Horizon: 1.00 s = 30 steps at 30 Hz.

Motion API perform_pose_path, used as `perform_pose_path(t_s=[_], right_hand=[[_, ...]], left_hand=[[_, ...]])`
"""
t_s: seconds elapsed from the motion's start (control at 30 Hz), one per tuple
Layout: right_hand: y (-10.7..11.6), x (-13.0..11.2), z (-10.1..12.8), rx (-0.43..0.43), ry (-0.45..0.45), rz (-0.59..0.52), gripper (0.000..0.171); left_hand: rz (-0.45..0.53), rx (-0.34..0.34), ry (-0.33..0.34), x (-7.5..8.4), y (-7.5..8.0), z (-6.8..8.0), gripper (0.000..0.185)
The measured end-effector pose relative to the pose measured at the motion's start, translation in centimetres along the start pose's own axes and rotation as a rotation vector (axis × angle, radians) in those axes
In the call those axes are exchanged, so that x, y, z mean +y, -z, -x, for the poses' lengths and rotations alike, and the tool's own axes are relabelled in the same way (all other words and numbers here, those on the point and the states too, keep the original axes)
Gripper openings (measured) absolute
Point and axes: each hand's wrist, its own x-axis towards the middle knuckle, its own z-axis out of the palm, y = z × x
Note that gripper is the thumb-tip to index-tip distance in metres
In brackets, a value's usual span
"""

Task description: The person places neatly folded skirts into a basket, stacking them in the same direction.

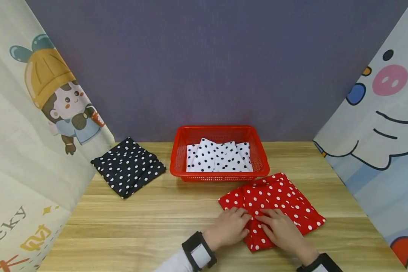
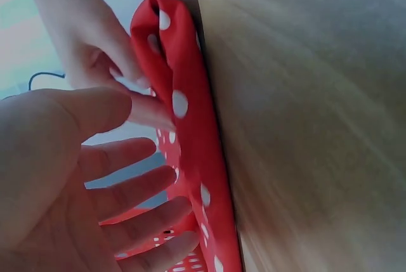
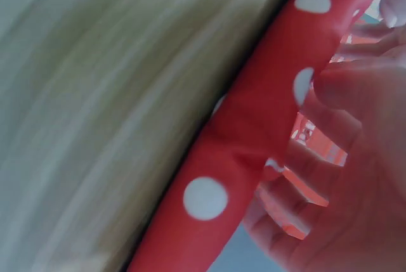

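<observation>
Both hands sit right up front on the wooden tabletop (image 1: 139,226), side by side on the near corner of a folded red cloth with white dots (image 1: 275,204). Left hand (image 1: 228,226) lies flat with fingers spread and relaxed on the cloth's left edge, and the right hand (image 1: 282,231) presses down just beside it, fingers fairly straight, so neither one really grips anything. From the wrist views the cloth looks thin and floppy, its folded edge rolling up soft off the wood, so I'd guess it's light, won't hold a shape, and slides easily on that smooth top; best bet is pinching through all layers at a folded edge or corner so it doesn't fall open. Just behind it, nearly touching its far corner, is a red plastic basket (image 1: 258,158) with a white black-dotted cloth (image 1: 219,156) folded inside. Off to the left, well apart, lies a black cloth with white dots (image 1: 128,167). Nothing sits between hands and basket besides the red cloth itself.
</observation>
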Motion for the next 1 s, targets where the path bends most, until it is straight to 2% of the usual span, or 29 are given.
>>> perform_pose_path(t_s=[0.2, 0.37, 0.57, 0.7, 0.83, 1.0], right_hand=[[-0.3, -1.1, -0.1, -0.009, 0.009, 0.0, 0.043], [-0.4, -1.5, -0.2, -0.031, -0.007, -0.012, 0.048], [-0.2, -1.5, -0.2, -0.017, 0.005, -0.044, 0.047], [0.0, -1.1, -0.4, 0.037, 0.001, -0.027, 0.046], [0.5, -0.2, -0.5, 0.12, -0.04, -0.006, 0.046], [0.7, 1.3, -0.5, 0.188, -0.093, -0.023, 0.044]], left_hand=[[-0.016, -0.017, 0.028, 0.1, -0.6, 0.3, 0.04], [-0.039, -0.075, 0.059, -0.3, -0.4, 0.6, 0.042], [0.014, -0.106, 0.091, -1.1, -0.4, 1.4, 0.037], [0.072, -0.116, 0.116, -2.1, 0.0, 2.3, 0.036], [0.132, -0.125, 0.151, -3.1, 0.5, 3.3, 0.035], [0.135, -0.109, 0.184, -4.2, 0.8, 4.4, 0.034]])
